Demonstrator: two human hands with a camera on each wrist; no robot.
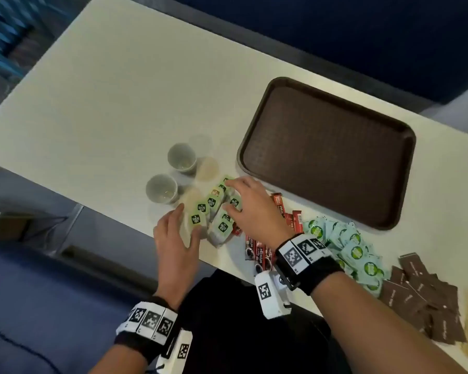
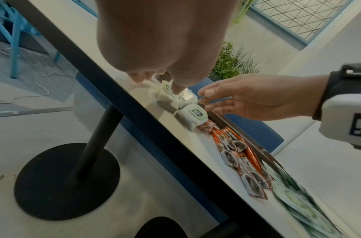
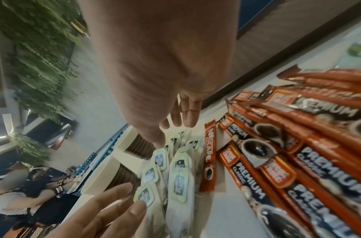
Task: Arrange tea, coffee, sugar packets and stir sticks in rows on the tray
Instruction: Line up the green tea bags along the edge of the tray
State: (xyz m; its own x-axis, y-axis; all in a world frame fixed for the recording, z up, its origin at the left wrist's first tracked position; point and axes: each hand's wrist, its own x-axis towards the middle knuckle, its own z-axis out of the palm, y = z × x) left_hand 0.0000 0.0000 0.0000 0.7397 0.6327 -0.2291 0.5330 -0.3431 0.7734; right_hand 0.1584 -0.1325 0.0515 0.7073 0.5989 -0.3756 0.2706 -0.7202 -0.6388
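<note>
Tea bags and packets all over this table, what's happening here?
A person is gathering the tea bags on the table, the left hand and right hand spread at either side of the pile. The brown tray has nothing on it yet. Coffee sticks, green sugar packets and brown packets lie along the near edge, beside two paper cups.

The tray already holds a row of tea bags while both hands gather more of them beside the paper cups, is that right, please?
Not quite: the tray holds nothing yet, as the head view shows. The rest stands: the left hand and right hand are both at the tea bags, which lie on the table beside the paper cups.
</note>
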